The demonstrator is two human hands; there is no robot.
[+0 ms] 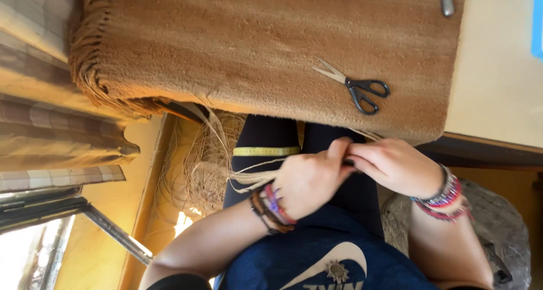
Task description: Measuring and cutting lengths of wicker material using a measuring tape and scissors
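Two hands meet over my lap, fingertips touching. L hand [308,180] fingers clenched on a bundle of pale straw fibres [249,177], which trails out left of the fingers toward a loose heap of fibre [201,160]. R hand [396,165] fingers pinch the same bundle's end at the L thumb; exact grip hidden. Scissors [356,86] lie on brown mat [254,41] on counter, well above fingers, untouched. Yellow tape measure [266,151] just above L fingers, across thigh.

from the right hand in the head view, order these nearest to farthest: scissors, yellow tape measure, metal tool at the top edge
From the right hand:
1. Scissors, just above it on the brown mat.
2. Yellow tape measure, across the lap, beyond the left hand.
3. Metal tool, at the mat's top edge.
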